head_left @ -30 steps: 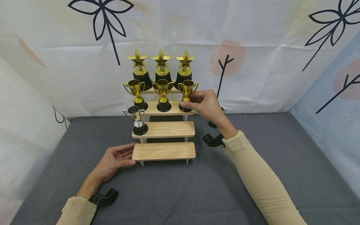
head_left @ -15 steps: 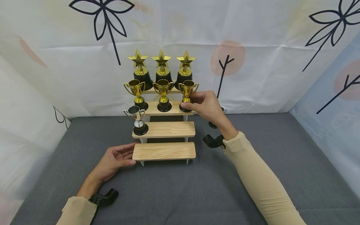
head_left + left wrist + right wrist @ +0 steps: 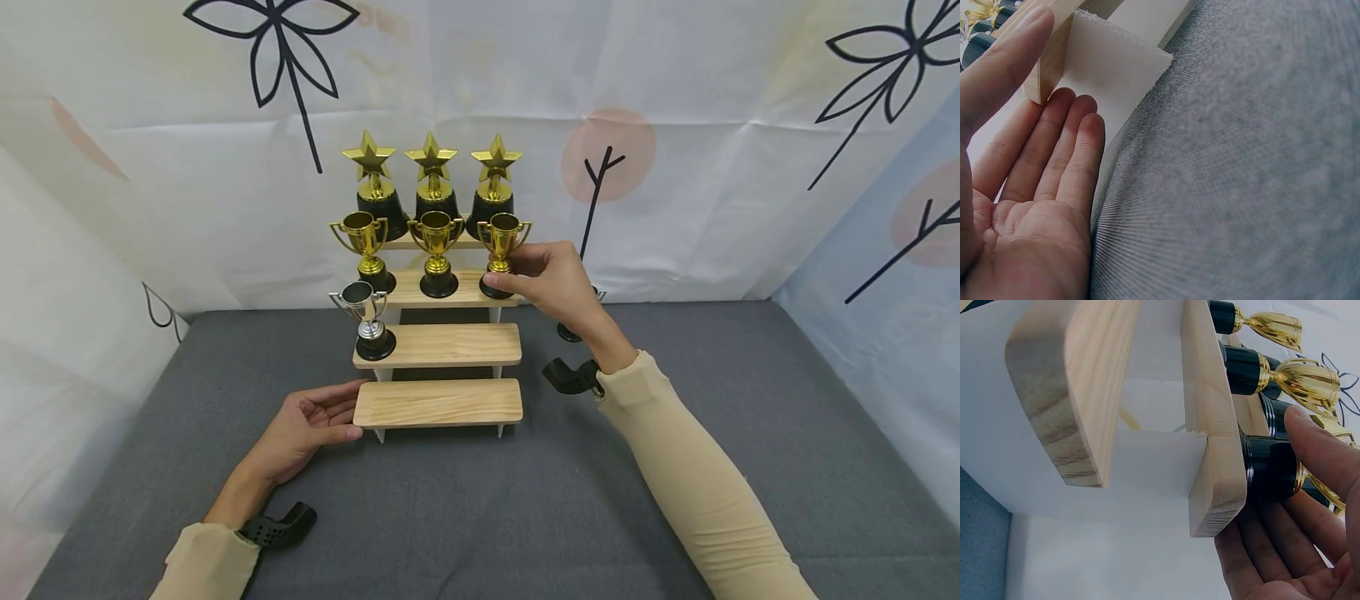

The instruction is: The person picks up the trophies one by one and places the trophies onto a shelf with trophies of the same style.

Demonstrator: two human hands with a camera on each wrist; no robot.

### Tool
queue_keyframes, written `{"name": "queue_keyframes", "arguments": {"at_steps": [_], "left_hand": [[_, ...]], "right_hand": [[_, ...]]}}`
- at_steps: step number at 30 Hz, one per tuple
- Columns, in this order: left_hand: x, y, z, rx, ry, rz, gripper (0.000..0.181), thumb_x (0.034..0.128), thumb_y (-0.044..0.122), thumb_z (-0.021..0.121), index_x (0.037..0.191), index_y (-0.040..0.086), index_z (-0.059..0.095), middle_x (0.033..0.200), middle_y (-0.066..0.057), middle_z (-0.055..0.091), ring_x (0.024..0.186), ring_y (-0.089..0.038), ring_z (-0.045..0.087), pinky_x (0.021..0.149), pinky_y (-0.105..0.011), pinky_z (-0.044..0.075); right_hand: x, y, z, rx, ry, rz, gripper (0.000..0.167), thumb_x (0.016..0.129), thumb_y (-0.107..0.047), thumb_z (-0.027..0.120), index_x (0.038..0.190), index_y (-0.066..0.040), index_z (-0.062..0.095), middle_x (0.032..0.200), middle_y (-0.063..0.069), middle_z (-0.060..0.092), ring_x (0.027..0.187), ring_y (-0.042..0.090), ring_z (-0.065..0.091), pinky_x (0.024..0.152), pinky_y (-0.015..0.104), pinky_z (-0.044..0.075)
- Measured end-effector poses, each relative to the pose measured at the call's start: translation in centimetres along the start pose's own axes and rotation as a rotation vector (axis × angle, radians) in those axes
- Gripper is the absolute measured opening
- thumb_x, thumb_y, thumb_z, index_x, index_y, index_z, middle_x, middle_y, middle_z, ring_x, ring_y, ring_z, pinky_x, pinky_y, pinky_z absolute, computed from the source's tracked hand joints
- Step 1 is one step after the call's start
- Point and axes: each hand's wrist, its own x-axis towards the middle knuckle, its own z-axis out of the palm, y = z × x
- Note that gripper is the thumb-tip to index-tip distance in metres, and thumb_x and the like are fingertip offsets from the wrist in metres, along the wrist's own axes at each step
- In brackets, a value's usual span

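At the right end of the second shelf from the top, my right hand holds a gold trophy cup low down, thumb in front and fingers behind. In the right wrist view the cup's black base rests on the shelf board. My left hand lies at the left end of the lowest board of the wooden tiered stand. Seen from the left wrist, its fingers are nearly straight, touching the board's end. Two more gold cups share the row. A silver trophy cup stands one shelf lower, at the left.
Three gold star trophies stand on the top shelf. Behind my right wrist another trophy with a black base is mostly hidden on the grey tabletop. A printed white cloth hangs close behind the stand.
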Motion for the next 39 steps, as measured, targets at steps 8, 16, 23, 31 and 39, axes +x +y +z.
{"name": "queue_keyframes", "arguments": {"at_steps": [8, 16, 23, 31, 39], "left_hand": [[0.0, 0.0, 0.0, -0.005, 0.001, -0.002, 0.074, 0.0843, -0.017, 0.071, 0.145, -0.025, 0.030, 0.142, -0.020, 0.054, 0.125, -0.015, 0.060, 0.103, -0.033, 0.052], [0.1, 0.1, 0.1, 0.001, 0.005, -0.005, 0.074, 0.0840, -0.016, 0.071, 0.145, -0.025, 0.029, 0.144, -0.028, 0.050, 0.125, -0.014, 0.060, 0.103, -0.033, 0.052], [0.1, 0.1, 0.1, 0.007, 0.007, -0.007, 0.074, 0.0837, -0.017, 0.072, 0.145, -0.024, 0.031, 0.144, -0.031, 0.048, 0.125, -0.014, 0.060, 0.103, -0.033, 0.052], [0.1, 0.1, 0.1, -0.001, 0.008, -0.004, 0.074, 0.0835, -0.017, 0.072, 0.145, -0.025, 0.030, 0.144, -0.026, 0.051, 0.125, -0.014, 0.060, 0.103, -0.033, 0.052], [0.0, 0.0, 0.1, -0.014, -0.004, 0.009, 0.074, 0.0842, -0.017, 0.071, 0.144, -0.025, 0.029, 0.142, -0.021, 0.053, 0.126, -0.016, 0.059, 0.103, -0.033, 0.052]], "right_hand": [[-0.3, 0.1, -0.2, 0.026, 0.003, -0.007, 0.035, 0.087, -0.016, 0.083, 0.117, -0.001, 0.075, 0.113, 0.014, 0.073, 0.104, 0.025, 0.071, 0.093, 0.040, 0.060], [-0.7, 0.4, -0.6, 0.051, 0.005, -0.024, 0.041, 0.087, -0.016, 0.083, 0.125, -0.002, 0.072, 0.121, 0.013, 0.071, 0.112, 0.024, 0.069, 0.096, 0.040, 0.059], [-0.9, 0.8, -1.1, 0.062, 0.006, -0.013, 0.047, 0.087, -0.018, 0.083, 0.129, -0.004, 0.069, 0.127, 0.012, 0.069, 0.116, 0.022, 0.067, 0.100, 0.039, 0.057], [-2.0, 0.9, -1.8, 0.068, 0.023, 0.015, 0.052, 0.088, -0.018, 0.083, 0.134, -0.002, 0.066, 0.130, 0.013, 0.067, 0.120, 0.025, 0.065, 0.103, 0.039, 0.055], [-3.2, 1.4, -2.4, 0.085, 0.067, 0.009, 0.050, 0.088, -0.013, 0.082, 0.133, -0.001, 0.066, 0.128, 0.013, 0.068, 0.120, 0.023, 0.065, 0.105, 0.037, 0.054]]}}
